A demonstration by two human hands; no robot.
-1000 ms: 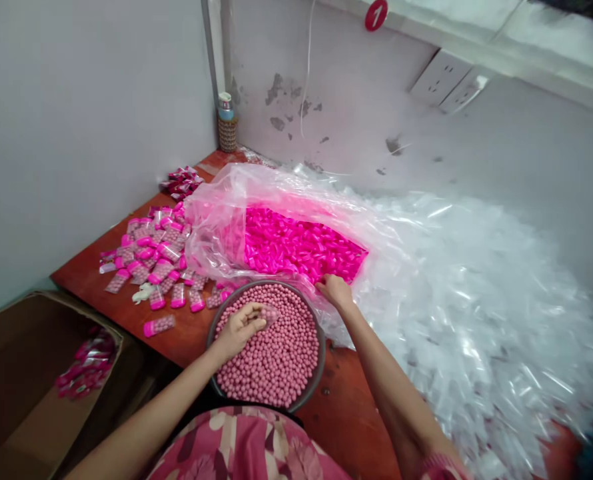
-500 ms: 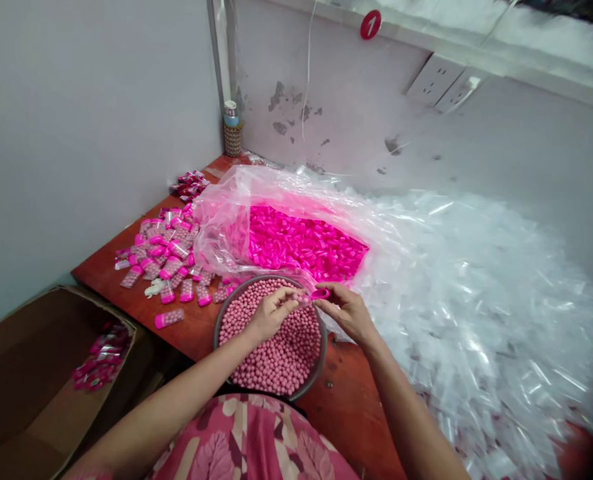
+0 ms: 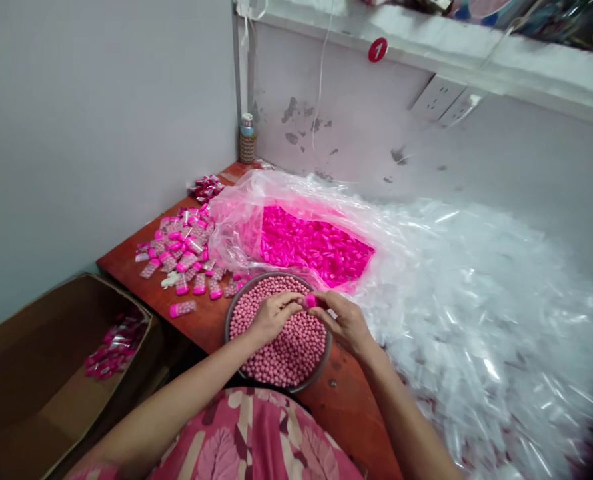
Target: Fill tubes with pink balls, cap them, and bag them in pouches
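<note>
My left hand (image 3: 272, 315) and my right hand (image 3: 344, 321) meet over a round metal bowl (image 3: 236, 308) full of small pink balls (image 3: 286, 350). Together they pinch a small clear tube with a bright pink cap (image 3: 310, 301); the left fingers hold the tube body, the right fingers press on the cap. Behind the bowl lies an open clear plastic bag (image 3: 236, 220) holding a heap of bright pink caps (image 3: 316, 247). Left of the bag, several filled capped tubes (image 3: 181, 250) lie in a pile on the red-brown table (image 3: 126, 263).
A large heap of clear empty tubes (image 3: 476, 307) covers the table's right side. An open cardboard box (image 3: 36, 373) with several pink tubes stands at lower left. A small bottle (image 3: 247, 139) sits in the back corner. Wall sockets (image 3: 439, 100) are above.
My right hand took a pink cap from the bag and came to the left hand over the bowl; the cap now sits on the tube. The view shifted left and down.
</note>
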